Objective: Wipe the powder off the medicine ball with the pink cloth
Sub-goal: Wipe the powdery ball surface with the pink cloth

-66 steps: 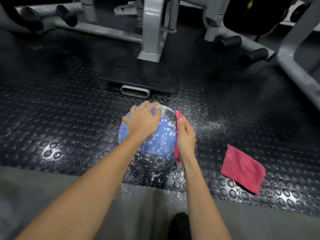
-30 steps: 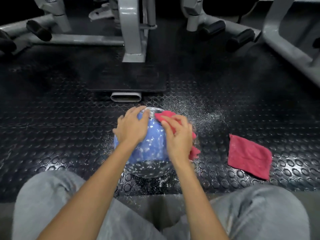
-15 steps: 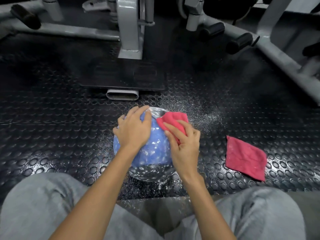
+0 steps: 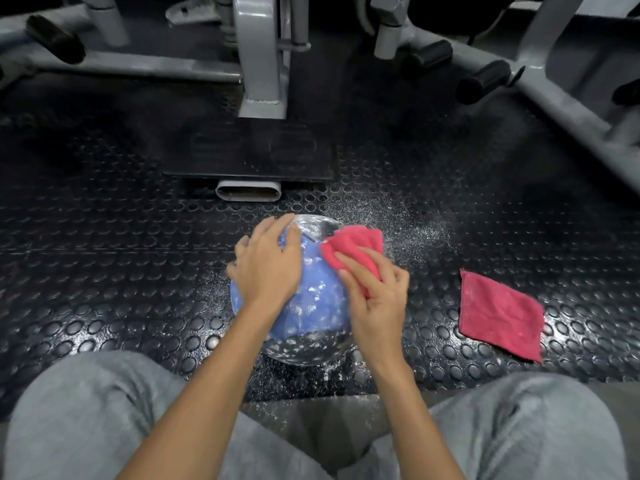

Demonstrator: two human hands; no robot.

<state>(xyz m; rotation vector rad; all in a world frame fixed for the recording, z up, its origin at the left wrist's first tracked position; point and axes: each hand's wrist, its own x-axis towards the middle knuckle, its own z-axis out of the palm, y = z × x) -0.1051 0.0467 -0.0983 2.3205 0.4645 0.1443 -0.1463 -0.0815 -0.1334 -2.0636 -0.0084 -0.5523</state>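
Head view looks down past grey trouser knees [image 4: 90, 414] to a medicine ball [image 4: 320, 301] sitting on the black studded rubber floor [image 4: 104, 275], close in front of the person and between the two forearms. The ball is blue over its upper part and clear toward the bottom, and it carries white patches of powder across the side facing the camera. The left hand [image 4: 268, 265] lies spread over the upper left of the ball, fingers nearly straight and slightly apart, palm flat on the surface, holding nothing and simply pressing against the ball. The right hand [image 4: 377, 301] is on the upper right of the ball with the pink cloth [image 4: 353, 242] bunched under it; its fingers are lightly bent over the fabric, pink shows between thumb and forefinger, and the loose end of the cloth sticks out beyond the fingertips toward the top of the ball. So this hand grips the cloth and holds it against the ball. White powder [image 4: 401, 220] is scattered on the floor around the ball, thickest beyond it and to the right. A second pink cloth [image 4: 498, 315] lies flat on the floor to the right, well apart from the ball. Farther off stand the grey frame of a gym machine [image 4: 261, 60] and its black foot plate [image 4: 249, 157].
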